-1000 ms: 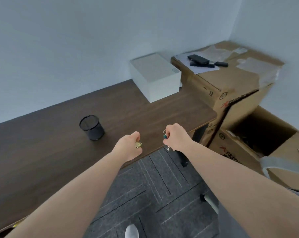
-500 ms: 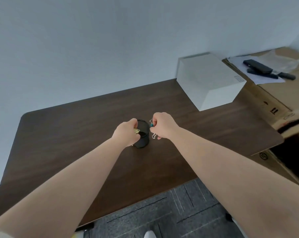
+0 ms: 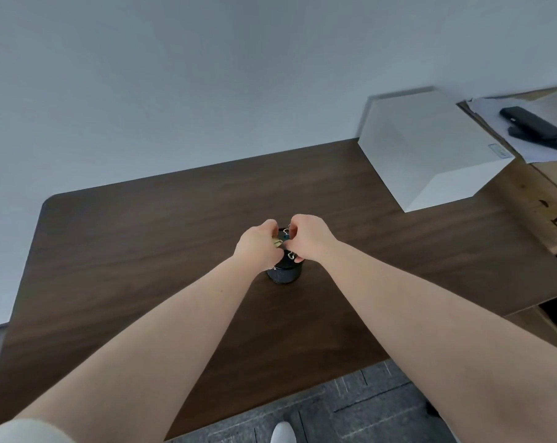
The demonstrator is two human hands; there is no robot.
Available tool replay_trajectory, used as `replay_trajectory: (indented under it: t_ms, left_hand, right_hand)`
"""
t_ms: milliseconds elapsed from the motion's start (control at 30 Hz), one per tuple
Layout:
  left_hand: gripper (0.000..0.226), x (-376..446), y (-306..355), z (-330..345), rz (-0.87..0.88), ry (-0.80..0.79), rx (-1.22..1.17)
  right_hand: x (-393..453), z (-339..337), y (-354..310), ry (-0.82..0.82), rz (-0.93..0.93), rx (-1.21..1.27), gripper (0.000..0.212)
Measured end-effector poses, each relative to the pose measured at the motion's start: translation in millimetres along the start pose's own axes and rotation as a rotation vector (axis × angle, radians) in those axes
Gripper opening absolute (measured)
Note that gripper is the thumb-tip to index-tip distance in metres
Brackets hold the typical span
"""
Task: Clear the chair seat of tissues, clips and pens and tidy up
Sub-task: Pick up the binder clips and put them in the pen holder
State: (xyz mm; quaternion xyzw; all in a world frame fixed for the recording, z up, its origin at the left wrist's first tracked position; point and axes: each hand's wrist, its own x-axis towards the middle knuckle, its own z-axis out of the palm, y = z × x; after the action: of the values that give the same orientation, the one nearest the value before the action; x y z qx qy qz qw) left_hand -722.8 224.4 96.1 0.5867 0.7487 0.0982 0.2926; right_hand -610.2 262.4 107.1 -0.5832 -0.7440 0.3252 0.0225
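A black mesh pen cup point(image 3: 284, 274) stands in the middle of the dark wooden desk point(image 3: 142, 251). Both my hands hover right over its mouth and hide most of the rim. My left hand point(image 3: 258, 247) pinches a gold binder clip point(image 3: 276, 241). My right hand point(image 3: 309, 238) pinches a blue-green binder clip point(image 3: 285, 237) with silver wire handles. The two clips almost touch above the cup. The chair seat is out of view.
A white box point(image 3: 430, 148) sits at the desk's back right corner. Beyond it, cardboard boxes point(image 3: 539, 199) carry papers and black devices point(image 3: 531, 123). Grey carpet point(image 3: 350, 407) and a white shoe tip point(image 3: 282, 433) show below the desk's front edge.
I have turned left toward the desk. Both hands carried their clips from the desk's front edge to directly over the pen cup and drew closer together.
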Motion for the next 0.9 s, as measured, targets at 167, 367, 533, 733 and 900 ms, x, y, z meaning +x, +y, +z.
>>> replay_trajectory:
  t_ms: [167, 367, 533, 733, 900]
  left_hand:
    - [0.03, 7, 0, 0, -0.004, 0.001, 0.046]
    - [0.038, 8, 4, 7, 0.006, -0.049, 0.084]
    - [0.044, 9, 8, 12, 0.017, -0.057, 0.06]
    - [0.047, 10, 6, 11, 0.022, -0.048, 0.02]
    - [0.061, 6, 7, 8, 0.036, -0.082, 0.088]
  right_hand:
    - [7, 5, -4, -0.037, 0.0, -0.062, 0.01]
    - [8, 3, 1, -0.093, 0.021, -0.096, 0.026]
    - [10, 3, 5, -0.044, 0.001, -0.064, 0.026]
    - [11, 5, 11, -0.031, -0.035, -0.037, 0.025]
    - [7, 1, 17, -0.02, -0.08, -0.062, 0.033]
